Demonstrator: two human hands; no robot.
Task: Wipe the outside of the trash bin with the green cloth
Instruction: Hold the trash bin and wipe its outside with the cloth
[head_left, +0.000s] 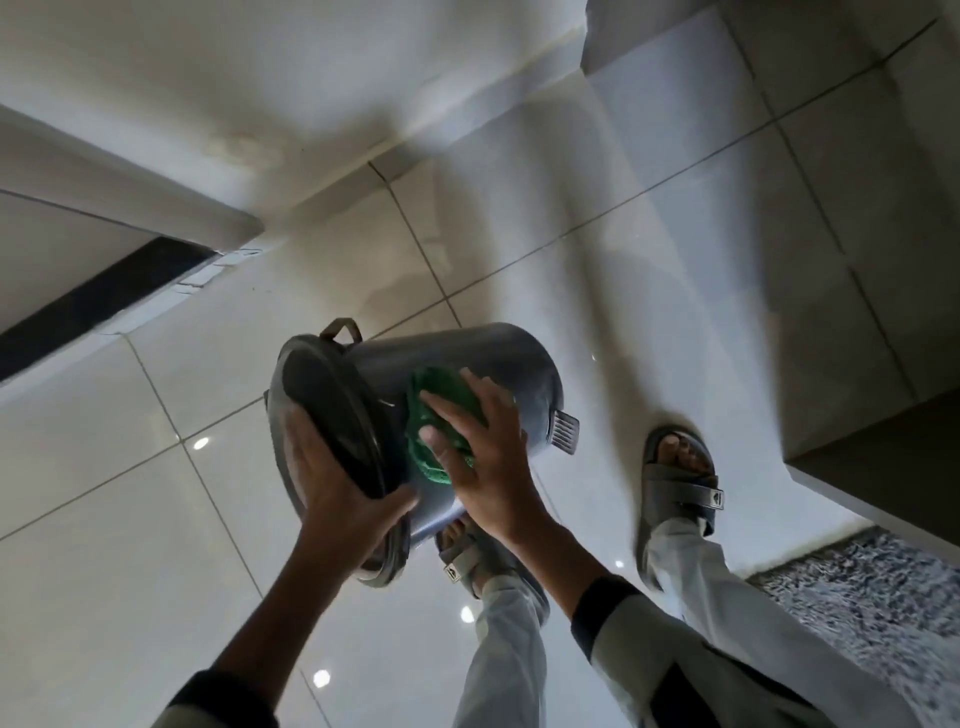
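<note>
A grey round trash bin (483, 358) with a dark lid (322, 410) is tipped on its side above the tiled floor, its lid end toward me. My left hand (337, 493) grips the lid rim and holds the bin up. My right hand (483, 457) presses a crumpled green cloth (441, 410) flat against the bin's side wall, just behind the lid. A foot pedal (566, 431) sticks out at the bin's far end, and a carry handle (343, 330) shows at the top of the lid end.
Glossy white floor tiles (156, 519) lie all around. My two sandalled feet (680, 483) stand just below the bin. A speckled grey rug (872, 597) lies at the right. White walls and a dark strip (104, 296) rise at the left.
</note>
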